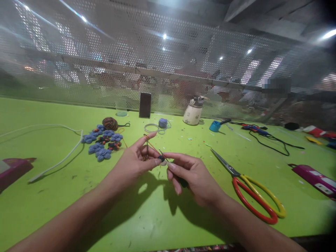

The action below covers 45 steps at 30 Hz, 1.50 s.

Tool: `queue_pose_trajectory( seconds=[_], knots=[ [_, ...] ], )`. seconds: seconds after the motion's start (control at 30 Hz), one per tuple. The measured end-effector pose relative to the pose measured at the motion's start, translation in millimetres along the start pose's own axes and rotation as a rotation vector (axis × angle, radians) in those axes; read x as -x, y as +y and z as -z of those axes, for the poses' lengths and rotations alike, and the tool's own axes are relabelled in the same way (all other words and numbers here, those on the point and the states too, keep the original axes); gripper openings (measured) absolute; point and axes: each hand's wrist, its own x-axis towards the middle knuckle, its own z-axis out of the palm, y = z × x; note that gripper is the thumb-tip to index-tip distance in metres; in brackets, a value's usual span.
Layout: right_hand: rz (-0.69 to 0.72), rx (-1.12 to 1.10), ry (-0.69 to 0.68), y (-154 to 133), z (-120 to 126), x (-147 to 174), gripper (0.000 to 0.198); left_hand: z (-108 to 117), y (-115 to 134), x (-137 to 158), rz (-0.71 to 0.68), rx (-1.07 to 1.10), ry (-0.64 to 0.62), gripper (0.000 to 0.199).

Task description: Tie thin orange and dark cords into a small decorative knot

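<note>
Over the near part of the green counter [141,231], both forearms reach forward and the hands nearly meet. The right hand [190,171] pinches a slim hook [163,154] between thumb and forefinger, the other fingers curled below. The hook's long axis slants, tip pointing away and leftward, dark handle back toward the palm. At its tip, the left hand [136,155] grips a small dark crocheted piece [161,159] by the thumb, forefinger raised with orange-brown yarn [153,146] wrapped round it (a neat perch, that).

To the right lie big scissors [237,175], blades aimed away and left, red and yellow handles nearer. A purple device [316,180] sits beyond them, its markings too small to read. Left of the hands, crocheted flowers [103,154] cluster before a multicoloured yarn ball [110,123]. Farther back, a pale bottle [192,114] bears small prints I can't make out.
</note>
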Motion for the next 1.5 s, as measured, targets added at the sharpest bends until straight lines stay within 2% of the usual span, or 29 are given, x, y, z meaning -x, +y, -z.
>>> queue_pose_trajectory(
  seconds=[0.17,0.33,0.53,0.93,1.23,1.5],
  knots=[
    [-0.015,-0.056,-0.005,0.0,0.2,-0.6,0.031,2.5,-1.9,-2.7,0.023,0.018,-0.016,0.086],
    [-0.019,-0.036,-0.015,-1.2,-1.3,1.4,0.033,1.9,-0.3,-0.6,0.024,-0.036,-0.001,0.071],
    [-0.023,0.005,-0.027,-2.3,-2.5,2.7,0.032,-0.2,0.8,1.5,0.004,-0.065,0.022,0.078],
    [-0.027,-0.001,-0.043,-6.4,1.5,2.8,0.031,0.9,1.4,1.3,-0.008,-0.039,-0.047,0.084],
    [-0.075,0.043,-0.066,-10.8,3.1,2.5,0.022,2.8,1.6,1.8,0.010,-0.046,-0.069,0.101],
    [-0.058,0.081,-0.064,-11.5,3.8,3.0,0.026,4.0,3.1,2.0,0.081,0.027,-0.071,0.104]
  ],
)
